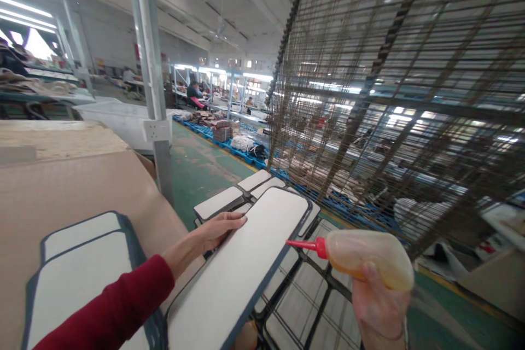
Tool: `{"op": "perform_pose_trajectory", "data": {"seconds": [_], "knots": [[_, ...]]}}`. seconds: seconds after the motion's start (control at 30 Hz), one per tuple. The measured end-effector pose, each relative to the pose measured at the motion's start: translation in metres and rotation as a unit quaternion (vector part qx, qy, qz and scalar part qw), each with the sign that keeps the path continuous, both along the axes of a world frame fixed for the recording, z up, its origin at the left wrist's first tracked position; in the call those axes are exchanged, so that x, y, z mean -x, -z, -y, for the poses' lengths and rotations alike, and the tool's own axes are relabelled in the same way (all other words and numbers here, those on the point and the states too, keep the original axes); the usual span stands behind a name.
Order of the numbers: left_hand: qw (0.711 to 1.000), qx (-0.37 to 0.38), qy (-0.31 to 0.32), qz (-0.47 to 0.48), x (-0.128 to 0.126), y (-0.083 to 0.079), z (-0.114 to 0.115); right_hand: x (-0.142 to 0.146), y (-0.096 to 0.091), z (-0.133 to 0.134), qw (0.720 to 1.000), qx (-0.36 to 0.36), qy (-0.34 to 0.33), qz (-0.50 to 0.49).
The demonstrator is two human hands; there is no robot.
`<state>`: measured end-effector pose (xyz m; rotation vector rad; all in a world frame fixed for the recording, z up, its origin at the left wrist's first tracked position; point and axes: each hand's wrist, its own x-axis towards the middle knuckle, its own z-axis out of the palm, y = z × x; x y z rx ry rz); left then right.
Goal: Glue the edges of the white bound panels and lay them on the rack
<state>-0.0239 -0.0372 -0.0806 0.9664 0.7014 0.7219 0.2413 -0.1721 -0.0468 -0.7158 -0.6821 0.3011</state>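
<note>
White panel [241, 268], long, flat, with rounded corners and a dark blue-grey border, lay slanted off the right edge of the brown tabletop [82, 186]. Its far end reached out over a wire tray [303, 295] lower down.

Left hand [219, 228], red sleeve: fingers laid flat on the panel's left long edge near the far end. The thumb was hidden, so it could not be told whether the edge was pinched or only pressed.

Right hand [379, 301]: closed round a soft squeeze bottle [369, 257] of amber liquid. Its red nozzle [305, 244] pointed left, with the tip just above the panel's right edge.

Handling, judged:
- The panel kept its line although partly unsupported, so it was probably stiff and light.
- The face looked smooth and likely to mark, so the bordered long edges seemed the better hold.
- The bottle looked pliable, so a hard squeeze would likely push liquid out.

Surface: two more bordered panels [82, 273] lay side by side at the near left of the tabletop. Smaller white pieces [219, 202] sat beyond the far end of the held panel.

Room:
- A large factory hall with a green floor [200, 164] and a steel post [151, 82] beside the tabletop.
- A tall stack of wire racks [389, 93] filled the right side.
- Blue pallets [246, 156] carried bundled goods further off.
- Other people [192, 93] worked at distant benches, too small to describe.
</note>
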Motion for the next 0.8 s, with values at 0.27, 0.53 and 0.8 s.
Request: {"op": "perform_pose_trajectory", "data": {"seconds": [0.27, 0.53, 0.8], "knots": [[1.000, -0.001, 0.000, -0.004, 0.000, -0.001, 0.000, 0.001, 0.007, 0.003, 0.999, 0.027, -0.018, 0.009], [1.000, 0.000, -0.006, -0.001, -0.001, 0.001, -0.003, 0.004, 0.009, 0.003, 0.999, 0.031, -0.038, 0.022], [1.000, 0.014, -0.022, -0.007, -0.003, -0.001, -0.004, 0.006, 0.013, 0.007, 0.998, 0.048, -0.041, 0.021]]}}
